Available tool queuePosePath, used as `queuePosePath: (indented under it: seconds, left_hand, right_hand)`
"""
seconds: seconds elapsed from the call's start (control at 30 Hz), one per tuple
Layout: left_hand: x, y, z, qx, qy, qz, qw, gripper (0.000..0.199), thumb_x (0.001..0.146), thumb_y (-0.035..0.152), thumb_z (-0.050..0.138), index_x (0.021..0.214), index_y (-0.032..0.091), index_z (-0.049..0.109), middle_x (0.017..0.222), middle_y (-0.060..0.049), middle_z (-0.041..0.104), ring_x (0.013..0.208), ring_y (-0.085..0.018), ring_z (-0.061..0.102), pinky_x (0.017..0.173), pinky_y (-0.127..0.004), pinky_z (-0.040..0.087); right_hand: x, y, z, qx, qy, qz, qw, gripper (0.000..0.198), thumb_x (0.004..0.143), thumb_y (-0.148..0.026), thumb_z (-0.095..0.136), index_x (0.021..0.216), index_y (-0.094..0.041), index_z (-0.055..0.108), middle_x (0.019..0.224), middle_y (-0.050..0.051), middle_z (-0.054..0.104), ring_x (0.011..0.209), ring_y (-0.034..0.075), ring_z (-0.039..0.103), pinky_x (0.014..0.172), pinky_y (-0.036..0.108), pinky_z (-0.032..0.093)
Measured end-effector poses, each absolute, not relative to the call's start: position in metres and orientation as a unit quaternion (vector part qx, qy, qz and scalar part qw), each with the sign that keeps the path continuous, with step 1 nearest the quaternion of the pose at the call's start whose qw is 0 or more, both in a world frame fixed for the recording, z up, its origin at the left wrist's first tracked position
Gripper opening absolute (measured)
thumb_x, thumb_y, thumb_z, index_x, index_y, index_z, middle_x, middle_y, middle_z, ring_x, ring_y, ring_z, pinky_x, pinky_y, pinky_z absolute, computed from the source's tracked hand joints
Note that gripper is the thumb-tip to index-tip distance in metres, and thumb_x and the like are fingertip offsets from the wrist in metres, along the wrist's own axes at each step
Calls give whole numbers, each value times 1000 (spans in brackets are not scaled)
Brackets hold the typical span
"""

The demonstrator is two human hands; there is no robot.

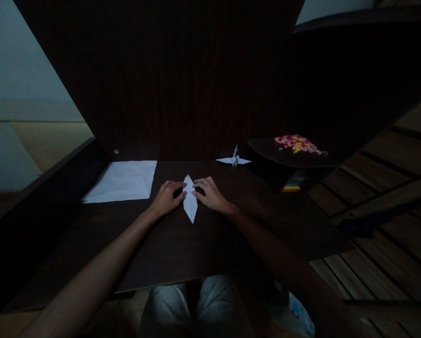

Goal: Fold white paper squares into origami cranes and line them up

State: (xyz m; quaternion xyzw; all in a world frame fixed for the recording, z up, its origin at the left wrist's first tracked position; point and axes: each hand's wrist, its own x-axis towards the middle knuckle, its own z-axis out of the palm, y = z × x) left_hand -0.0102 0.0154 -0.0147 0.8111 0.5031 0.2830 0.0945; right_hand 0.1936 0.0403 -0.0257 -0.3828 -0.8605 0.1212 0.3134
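Note:
A white sheet of paper folded into a long diamond (190, 202) lies on the dark wooden desk, its lower tip pointing toward me. My left hand (168, 196) pinches its left edge between thumb and fingers. On the opposite edge, my right hand (210, 193) grips the same folded paper, thumb resting on its face. Two narrow points show at the paper's upper end. Beyond my right hand, a finished white paper crane (234, 160) stands near the back panel with wings spread.
Flat white paper sheets (124, 180) lie at the left of the desk (182, 253). A rounded shelf (284, 159) on the right bears a heap of small colourful pieces (297, 143). Low side board (41, 188) borders the left; a tall dark panel (182, 80) rises behind.

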Motion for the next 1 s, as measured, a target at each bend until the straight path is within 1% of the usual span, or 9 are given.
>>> queuePosePath:
  seconds: [0.2, 0.43, 0.57, 0.77, 1.0]
  left_hand:
    - [-11, 17, -15, 803, 519, 270, 109, 35, 85, 35, 53, 113, 18, 66, 117, -8, 67, 111, -26, 56, 98, -44, 43]
    - [-11, 16, -15, 803, 526, 257, 112, 38, 85, 34, 52, 117, 16, 64, 117, -9, 67, 111, -26, 54, 98, -44, 43]
    - [-11, 18, -18, 812, 521, 244, 101, 39, 88, 34, 48, 121, 17, 62, 122, -9, 65, 113, -26, 52, 100, -44, 41]
    - [-10, 19, -20, 815, 522, 235, 87, 38, 93, 33, 44, 119, 16, 64, 125, -9, 64, 111, -25, 52, 99, -43, 40]
    - [-9, 20, -18, 795, 559, 213, 105, 33, 91, 35, 48, 116, 25, 67, 127, -3, 63, 114, -28, 50, 98, -51, 37]
  right_hand:
    - [192, 41, -27, -384, -868, 122, 292, 23, 89, -26, 58, 110, -20, 66, 120, 7, 64, 104, 23, 48, 93, 41, 41]
    - [193, 41, -26, -385, -870, 118, 283, 25, 89, -26, 57, 112, -19, 66, 122, 6, 64, 104, 23, 48, 93, 41, 41]
    - [193, 40, -25, -383, -871, 116, 284, 26, 89, -25, 57, 112, -19, 66, 120, 6, 65, 104, 23, 48, 94, 40, 41]
    - [192, 40, -25, -389, -871, 113, 278, 26, 90, -26, 56, 113, -19, 66, 122, 6, 64, 104, 23, 47, 94, 41, 40]
    - [191, 40, -24, -394, -870, 114, 273, 26, 90, -27, 56, 112, -19, 68, 122, 6, 64, 103, 23, 46, 93, 41, 40]
